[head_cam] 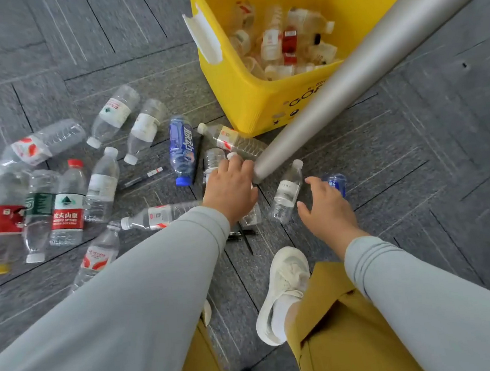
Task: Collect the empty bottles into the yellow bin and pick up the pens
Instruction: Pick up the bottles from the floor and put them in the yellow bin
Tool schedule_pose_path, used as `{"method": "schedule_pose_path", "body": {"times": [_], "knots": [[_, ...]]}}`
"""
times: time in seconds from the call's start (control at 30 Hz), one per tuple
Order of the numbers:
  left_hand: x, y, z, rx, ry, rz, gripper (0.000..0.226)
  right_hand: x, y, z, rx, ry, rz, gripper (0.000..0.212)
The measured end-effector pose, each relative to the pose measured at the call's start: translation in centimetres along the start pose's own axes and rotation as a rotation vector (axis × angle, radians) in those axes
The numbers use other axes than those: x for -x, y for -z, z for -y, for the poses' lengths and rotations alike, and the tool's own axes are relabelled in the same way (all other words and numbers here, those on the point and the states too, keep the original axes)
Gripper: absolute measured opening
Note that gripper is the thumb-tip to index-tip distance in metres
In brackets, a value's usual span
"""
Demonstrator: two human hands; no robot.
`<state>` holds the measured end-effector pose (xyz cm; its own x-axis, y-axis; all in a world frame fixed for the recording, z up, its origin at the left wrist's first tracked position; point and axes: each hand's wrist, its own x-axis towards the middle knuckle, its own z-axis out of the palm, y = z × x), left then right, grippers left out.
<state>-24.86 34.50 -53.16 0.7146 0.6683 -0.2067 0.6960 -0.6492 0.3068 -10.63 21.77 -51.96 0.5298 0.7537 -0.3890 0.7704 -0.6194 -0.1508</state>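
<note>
The yellow bin [247, 95] stands on grey carpet [413, 145], partly filled with empty bottles [277, 41]. A silver pole [346, 65] slants across the bin's near right corner. Left of the bin and nearer to us, many scattered bottles [69, 202] lie on their sides, with a blue bottle [182, 149] close to the bin's near corner.

Just in front of the bin, our left hand [230, 186] lies over a clear bottle [251, 216]. Its fingers are bent down on it, and we cannot tell whether they grip. Our right hand [326, 207], further out from the bin, hovers with fingers spread and holds nothing. A small bottle [286, 193] lies in front of the bin too.

One pen [144, 177] lies left of the bin, and black pens [247, 242] lie in front of it, nearer us.
</note>
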Motion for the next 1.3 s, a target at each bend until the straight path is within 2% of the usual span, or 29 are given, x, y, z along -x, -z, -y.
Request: {"method": "schedule_pose_path", "body": {"times": [0.2,0.37,0.7,0.9,1.07,1.2,1.3], "knots": [[-0.4,-6.3,2.8,-0.075,0.075,0.142,0.047,-1.4,-5.5,-3.1,-0.046,-0.088,0.031,0.052],[-1.8,-9.4,4.5,-0.103,0.146,0.163,0.052,-2.8,-9.0,-7.0,-0.071,-0.168,0.035,0.056],[-3.4,-14.4,5.1,-0.158,0.115,0.195,0.050,-7.0,-14.3,-12.5,-0.082,-0.324,-0.006,0.059],[-3.6,-16.8,5.4,-0.146,0.118,0.186,0.053,-8.4,-16.8,-14.2,-0.089,-0.445,0.013,0.077],[-3.8,-18.0,5.1,-0.145,0.105,0.186,0.054,-9.1,-17.7,-15.3,-0.216,-0.551,0.051,0.095],[-3.3,-18.2,5.7,-0.122,0.133,0.180,0.056,-9.1,-18.3,-15.1,-0.283,-0.526,0.017,0.104],[-3.4,-18.0,6.8,-0.132,0.198,0.183,0.062,-8.5,-18.6,-14.0,-0.287,-0.403,-0.010,0.106]]}}
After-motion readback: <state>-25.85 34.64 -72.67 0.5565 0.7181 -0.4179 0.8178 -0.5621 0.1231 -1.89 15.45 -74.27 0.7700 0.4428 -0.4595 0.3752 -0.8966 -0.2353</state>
